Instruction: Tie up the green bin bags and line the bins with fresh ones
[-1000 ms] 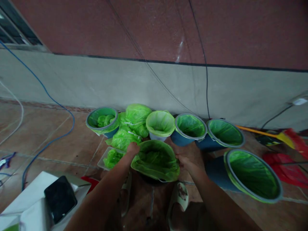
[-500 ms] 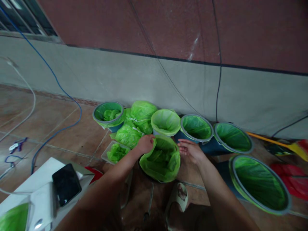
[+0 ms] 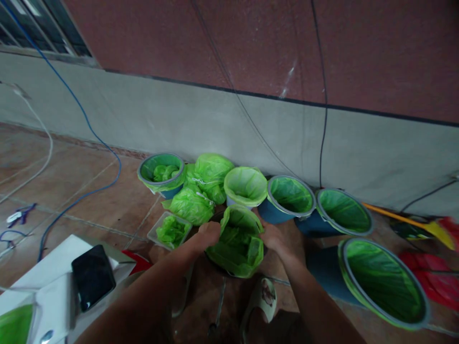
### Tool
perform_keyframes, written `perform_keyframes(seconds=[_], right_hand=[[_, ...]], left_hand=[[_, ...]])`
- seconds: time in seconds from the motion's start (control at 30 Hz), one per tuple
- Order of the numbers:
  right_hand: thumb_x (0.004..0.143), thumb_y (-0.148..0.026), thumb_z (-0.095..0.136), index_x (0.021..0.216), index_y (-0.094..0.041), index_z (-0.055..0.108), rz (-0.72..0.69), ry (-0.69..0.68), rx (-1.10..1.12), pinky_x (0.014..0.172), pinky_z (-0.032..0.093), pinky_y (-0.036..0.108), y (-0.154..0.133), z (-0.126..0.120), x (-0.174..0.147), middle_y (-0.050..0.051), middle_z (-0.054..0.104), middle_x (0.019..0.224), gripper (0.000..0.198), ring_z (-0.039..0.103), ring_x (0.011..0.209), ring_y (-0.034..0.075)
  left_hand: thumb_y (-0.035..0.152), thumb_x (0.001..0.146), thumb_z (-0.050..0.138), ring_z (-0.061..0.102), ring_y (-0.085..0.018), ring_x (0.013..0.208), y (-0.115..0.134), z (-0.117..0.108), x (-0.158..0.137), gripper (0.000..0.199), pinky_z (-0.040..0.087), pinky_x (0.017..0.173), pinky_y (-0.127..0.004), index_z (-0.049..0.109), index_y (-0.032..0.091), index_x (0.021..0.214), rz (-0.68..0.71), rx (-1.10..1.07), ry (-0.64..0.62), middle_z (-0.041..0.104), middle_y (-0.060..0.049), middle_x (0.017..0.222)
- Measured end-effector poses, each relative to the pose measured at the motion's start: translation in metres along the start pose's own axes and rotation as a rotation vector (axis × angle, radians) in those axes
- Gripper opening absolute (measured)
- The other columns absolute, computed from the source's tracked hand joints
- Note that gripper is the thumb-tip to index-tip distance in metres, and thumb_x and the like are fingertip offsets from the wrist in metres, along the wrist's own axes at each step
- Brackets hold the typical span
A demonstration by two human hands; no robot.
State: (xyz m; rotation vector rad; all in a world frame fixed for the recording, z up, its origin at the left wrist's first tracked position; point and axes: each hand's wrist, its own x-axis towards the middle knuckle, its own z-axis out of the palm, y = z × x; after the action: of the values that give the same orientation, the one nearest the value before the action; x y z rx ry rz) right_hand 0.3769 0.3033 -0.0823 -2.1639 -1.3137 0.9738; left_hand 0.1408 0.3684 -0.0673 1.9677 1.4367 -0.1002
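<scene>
Between my two hands stands a dark trash bin [image 3: 214, 268] lined with a thin green garbage bag [image 3: 234, 265], its sides bunched inward and crumpled green plastic showing inside. On the bag's left edge, my left hand [image 3: 210, 234] is closed, the fingertips partly hidden by the plastic. My right hand [image 3: 271, 236] is closed on the bag's right edge, near the rim. Just left of the left hand is a clear tub [image 3: 155, 234] with loose green plastic in it. Behind the bin sits a small light bin [image 3: 245, 186] with a pale green liner.
Tied green bags [image 3: 191, 205] lie by the wall beside a lined bin [image 3: 161, 160]. Several blue bins with green liners stand on the right, one large blue bin [image 3: 326, 272] tipped toward me. A phone [image 3: 93, 277] rests on a white box [image 3: 46, 267]. A yellow-handled tool [image 3: 394, 212] lies far right.
My right hand has moved from open beside the bag onto its right edge. My left hand has shifted slightly down and left, and the bag's mouth looks narrower and more folded.
</scene>
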Motion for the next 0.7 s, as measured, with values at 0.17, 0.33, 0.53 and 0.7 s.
perform_keyframes(seconds=[0.17, 0.33, 0.53, 0.7], right_hand=[[0.060, -0.010, 0.056, 0.059, -0.020, 0.067, -0.074, -0.190, 0.038, 0.051, 0.035, 0.022, -0.015, -0.009, -0.002, -0.001, 0.060, 0.055, 0.015, 0.051, 0.052, 0.012], [0.065, -0.024, 0.060, 0.072, -0.015, 0.068, -0.076, -0.436, 0.301, 0.051, 0.038, 0.019, -0.021, -0.034, -0.013, -0.002, 0.059, 0.058, 0.013, 0.050, 0.052, 0.009], [0.066, -0.045, 0.074, 0.083, -0.016, 0.068, -0.048, -0.757, 0.032, 0.046, 0.036, 0.018, -0.005, -0.035, -0.018, -0.001, 0.061, 0.060, 0.034, 0.050, 0.050, 0.009], [0.087, -0.042, 0.054, 0.070, -0.015, 0.066, -0.031, -0.447, -0.305, 0.051, 0.039, 0.021, 0.004, -0.012, -0.003, 0.005, 0.064, 0.063, 0.034, 0.054, 0.055, 0.011]], left_hand=[[0.009, 0.081, 0.051, 0.063, -0.030, 0.107, 0.010, -0.018, 0.006, 0.025, 0.046, 0.094, -0.038, 0.071, 0.011, 0.097, 0.008, 0.136, 0.089, 0.070, -0.019, 0.105], [0.011, 0.088, 0.038, 0.065, -0.021, 0.103, 0.016, -0.056, 0.012, 0.036, 0.047, 0.091, -0.029, 0.068, 0.016, 0.109, -0.005, 0.150, 0.253, 0.071, -0.011, 0.107], [0.033, 0.092, 0.044, 0.067, -0.023, 0.102, 0.016, -0.053, 0.013, 0.041, 0.050, 0.086, -0.031, 0.054, 0.014, 0.128, -0.070, 0.149, 0.276, 0.071, -0.012, 0.108], [0.037, 0.088, 0.052, 0.065, -0.030, 0.109, 0.010, -0.029, 0.006, 0.053, 0.050, 0.091, -0.037, 0.048, 0.006, 0.131, -0.055, 0.252, 0.087, 0.067, -0.020, 0.115]])
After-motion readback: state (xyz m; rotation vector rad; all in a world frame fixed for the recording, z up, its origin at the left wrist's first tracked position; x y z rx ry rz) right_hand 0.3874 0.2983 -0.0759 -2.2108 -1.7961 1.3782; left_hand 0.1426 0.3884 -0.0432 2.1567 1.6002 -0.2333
